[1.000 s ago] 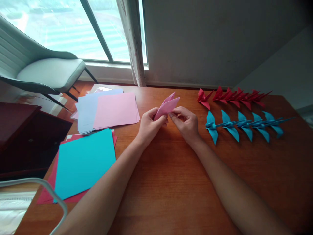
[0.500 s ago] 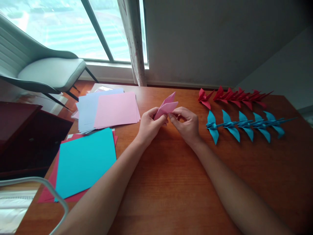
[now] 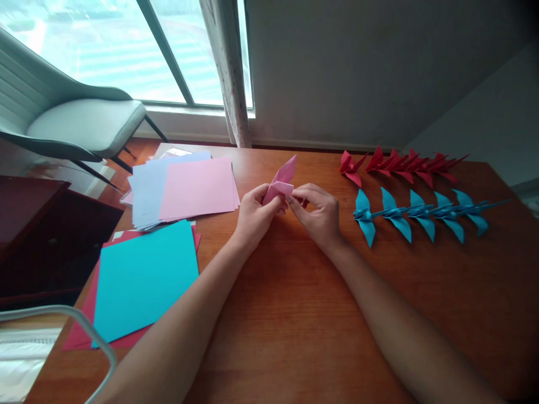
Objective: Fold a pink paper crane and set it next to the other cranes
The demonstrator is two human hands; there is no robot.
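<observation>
Head view: a folded pink paper (image 3: 278, 184) is held up over the middle of the brown table (image 3: 269, 314) by the left hand (image 3: 257, 216), pinched between thumb and fingers. Its right side is pinched by the thumb and finger of the right hand (image 3: 320, 216). On the left, pink sheets (image 3: 197, 188) are stacked far off, with a bright blue sheet (image 3: 145, 280) laid nearer. On the right, red paper birds (image 3: 416, 166) are lined up beyond blue paper birds (image 3: 365, 215).

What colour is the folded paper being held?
The folded paper is pink, seen best in the head view.
</observation>
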